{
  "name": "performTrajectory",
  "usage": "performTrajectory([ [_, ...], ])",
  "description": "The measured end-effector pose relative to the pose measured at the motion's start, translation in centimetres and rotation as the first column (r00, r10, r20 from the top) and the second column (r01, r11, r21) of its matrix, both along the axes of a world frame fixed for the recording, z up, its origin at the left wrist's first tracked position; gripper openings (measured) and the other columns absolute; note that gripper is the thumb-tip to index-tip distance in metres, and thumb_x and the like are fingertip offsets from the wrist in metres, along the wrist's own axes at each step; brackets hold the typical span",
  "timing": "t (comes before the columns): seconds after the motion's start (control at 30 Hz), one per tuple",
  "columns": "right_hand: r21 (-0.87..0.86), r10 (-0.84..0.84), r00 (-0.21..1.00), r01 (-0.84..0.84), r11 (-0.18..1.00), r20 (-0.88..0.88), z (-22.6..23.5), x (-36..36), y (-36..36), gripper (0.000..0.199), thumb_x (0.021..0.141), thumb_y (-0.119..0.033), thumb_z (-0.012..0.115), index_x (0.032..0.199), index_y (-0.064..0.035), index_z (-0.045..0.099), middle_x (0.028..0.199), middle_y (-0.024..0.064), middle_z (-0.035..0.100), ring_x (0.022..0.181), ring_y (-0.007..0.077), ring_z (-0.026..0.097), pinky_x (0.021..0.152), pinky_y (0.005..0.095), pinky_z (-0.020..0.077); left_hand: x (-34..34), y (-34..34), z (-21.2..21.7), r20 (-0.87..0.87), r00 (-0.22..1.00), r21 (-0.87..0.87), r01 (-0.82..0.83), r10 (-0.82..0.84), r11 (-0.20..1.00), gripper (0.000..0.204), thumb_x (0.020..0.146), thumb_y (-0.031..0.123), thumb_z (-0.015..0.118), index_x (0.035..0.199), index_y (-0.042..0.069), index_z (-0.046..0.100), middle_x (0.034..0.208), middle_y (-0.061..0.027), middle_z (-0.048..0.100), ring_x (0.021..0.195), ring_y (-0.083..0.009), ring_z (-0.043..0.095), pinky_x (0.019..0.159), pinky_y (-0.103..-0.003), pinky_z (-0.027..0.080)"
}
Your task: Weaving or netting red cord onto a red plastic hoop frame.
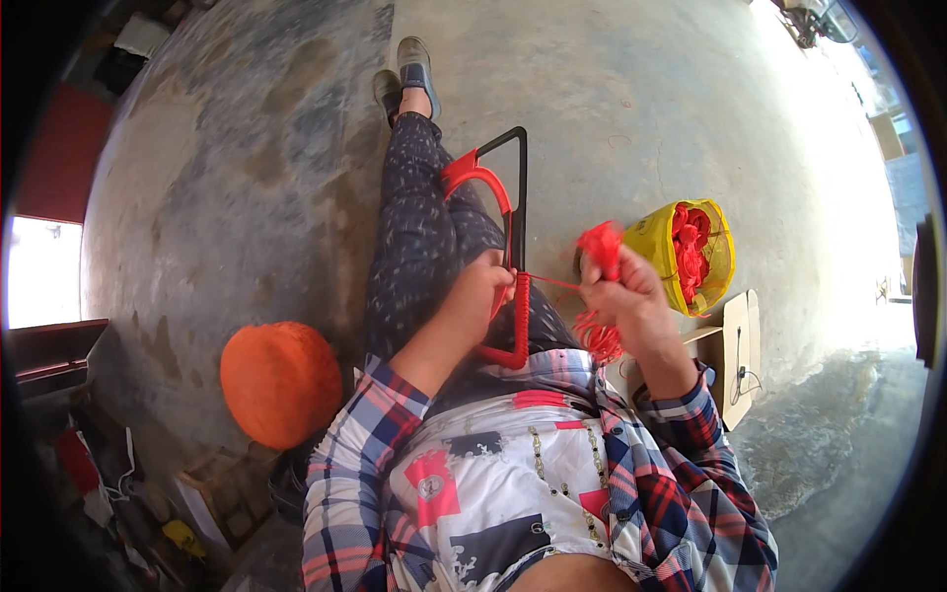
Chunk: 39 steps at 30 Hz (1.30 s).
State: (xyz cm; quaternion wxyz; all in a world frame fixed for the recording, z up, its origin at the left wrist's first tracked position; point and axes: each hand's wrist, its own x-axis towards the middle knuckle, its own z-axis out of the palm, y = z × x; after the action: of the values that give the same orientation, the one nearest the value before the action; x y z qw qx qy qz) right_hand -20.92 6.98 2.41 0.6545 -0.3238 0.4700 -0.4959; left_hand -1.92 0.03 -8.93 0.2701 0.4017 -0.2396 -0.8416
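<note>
- Concrete floor [296, 148], grey and stained, spreads under everything
- Plaid shirt [340, 483] worn open over a patterned white top
- Dark speckled trousers [414, 217] on legs stretched out across the floor
- Round orange object [281, 383] on the floor, left of the legs
- Yellow bag [653, 237] to the right, its mouth showing red material
- Black-and-red frame [521, 227] above the legs, between orange object and bag; its near part is wrapped in red, and a red curved band spans its far end
- Right hand [636, 296] clenched around a red cord bundle, slightly blurred
- Left hand [485, 286] grasping the frame where red wrapping meets bare black
- Red cord bundle [602, 243] sticking out above the right hand
- Red loops [599, 338] dangling below that hand
- Red strand [554, 282], thin, running from frame to right hand
</note>
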Motion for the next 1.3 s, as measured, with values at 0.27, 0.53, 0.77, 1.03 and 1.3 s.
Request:
performTrajectory([
  [0.27, -0.31, 0.125, 0.987, -0.088, 0.947, 0.099, 5.3, -1.6, -0.6, 0.022, 0.072, -0.008, 0.047, 0.093, -0.0013, 0.051, 0.081, 0.0183, 0.059, 0.058, 0.0113, 0.044, 0.053, 0.0251, 0.0367, -0.9, 1.2, 7.4, 0.521, 0.798, -0.846, 0.435, 0.303, 0.309, 0.026, 0.075, 0.004, 0.065, 0.1, 0.003, 0.059, 0.095, -0.0075, 0.063, 0.092, -0.0205, 0.059, 0.09, -0.035, 0.042],
  [0.53, -0.131, 0.136, 0.4, -0.572, 0.81, -0.906, -6.6, 1.4, -2.4, 0.016, 0.076, -0.009, 0.065, 0.09, -0.0028, 0.063, 0.093, 0.0176, 0.063, 0.082, 0.036, 0.062, 0.07, 0.0378, 0.0493, 2.4, 0.8, 3.2, 0.416, 0.909, -0.244, 0.133, -0.02, 0.961, 0.011, 0.087, 0.009, 0.063, 0.086, 0.001, 0.056, 0.066, -0.0019, 0.058, 0.048, -0.0071, 0.05, 0.043, -0.02, 0.037],
  [0.77, -0.125, 0.133, 0.705, -0.302, 0.945, -0.697, -8.4, 3.5, -2.6, 0.02, 0.075, -0.009, 0.067, 0.094, -0.0015, 0.063, 0.085, 0.0171, 0.065, 0.077, 0.0317, 0.064, 0.071, 0.0367, 0.0508, 2.0, 1.1, 3.4, 0.412, 0.911, -0.241, 0.121, -0.012, 0.963, 0.006, 0.087, 0.006, 0.058, 0.085, 0.001, 0.055, 0.065, -0.0045, 0.057, 0.043, -0.0094, 0.049, 0.04, -0.022, 0.038],
  [1.03, -0.372, -0.147, 0.705, -0.176, 0.911, -0.694, -5.2, 4.2, -3.4, 0.028, 0.079, -0.009, 0.07, 0.106, -0.0046, 0.064, 0.105, 0.0123, 0.057, 0.083, 0.0214, 0.061, 0.07, 0.0302, 0.0497, 1.2, 1.5, 6.5, 0.455, 0.731, -0.888, 0.414, 0.508, 0.199, 0.01, 0.08, 0.0, 0.064, 0.083, 0.002, 0.054, 0.068, -0.0159, 0.059, 0.06, -0.0313, 0.062, 0.054, -0.035, 0.047],
  [1.3, -0.288, -0.035, 0.947, -0.061, 0.956, -0.318, -6.2, 1.0, -4.5, 0.024, 0.086, -0.01, 0.064, 0.11, -0.0061, 0.066, 0.111, 0.0033, 0.058, 0.1, 0.0125, 0.053, 0.086, 0.0276, 0.0427, 0.5, -1.6, 6.6, 0.171, 0.964, -0.424, -0.116, 0.205, 0.898, 0.024, 0.087, 0.009, 0.065, 0.105, 0.003, 0.051, 0.075, 0.0014, 0.055, 0.054, -0.0036, 0.043, 0.047, -0.019, 0.032],
])
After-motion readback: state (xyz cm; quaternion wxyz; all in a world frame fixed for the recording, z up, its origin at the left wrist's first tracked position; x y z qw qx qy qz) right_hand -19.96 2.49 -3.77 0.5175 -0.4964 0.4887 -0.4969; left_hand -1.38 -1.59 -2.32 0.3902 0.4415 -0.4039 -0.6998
